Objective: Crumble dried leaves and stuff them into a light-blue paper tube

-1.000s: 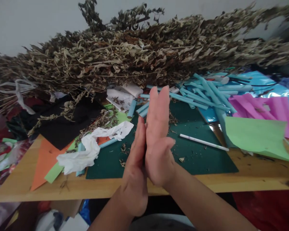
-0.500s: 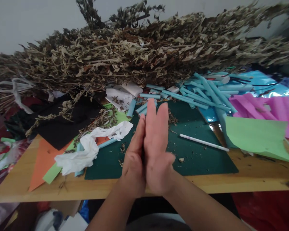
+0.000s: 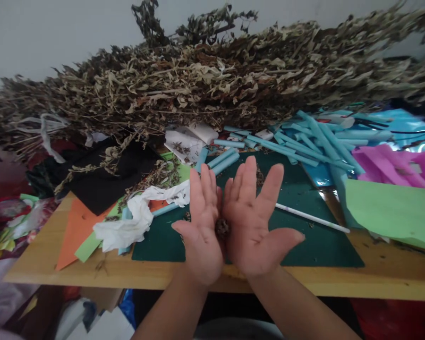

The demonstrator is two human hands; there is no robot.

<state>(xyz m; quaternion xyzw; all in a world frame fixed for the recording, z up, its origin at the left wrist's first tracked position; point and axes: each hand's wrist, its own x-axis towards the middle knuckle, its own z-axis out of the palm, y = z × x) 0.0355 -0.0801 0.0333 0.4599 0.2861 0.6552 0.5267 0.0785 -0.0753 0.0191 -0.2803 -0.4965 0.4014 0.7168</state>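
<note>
On a wooden table [image 3: 38, 255] backed by a bank of dried plants [image 3: 198, 85], an orange sheet of paper [image 3: 72, 233] lies at the left, partly under a black sheet [image 3: 102, 182] and beside a narrow green strip [image 3: 88, 246]. Next to them, a crumpled white tissue [image 3: 136, 222] trails onto the edge of a dark green mat [image 3: 159, 248]. At center, above the mat, a person's left hand [image 3: 203, 233] is spread palm up, thumb out to the left. A small dark brown ball [image 3: 222, 228] rests where the two palms meet, touching both. The right hand [image 3: 253, 231] is likewise spread palm up, thumb out to the right, its fingers fanned. Just beyond it, a thin white stick [image 3: 315, 219] slants across the mat, with a heap of light blue tubes [image 3: 315, 137] behind. At far right, a light green sheet [image 3: 393, 212] lies in front of folded pink paper [image 3: 396, 163].
</note>
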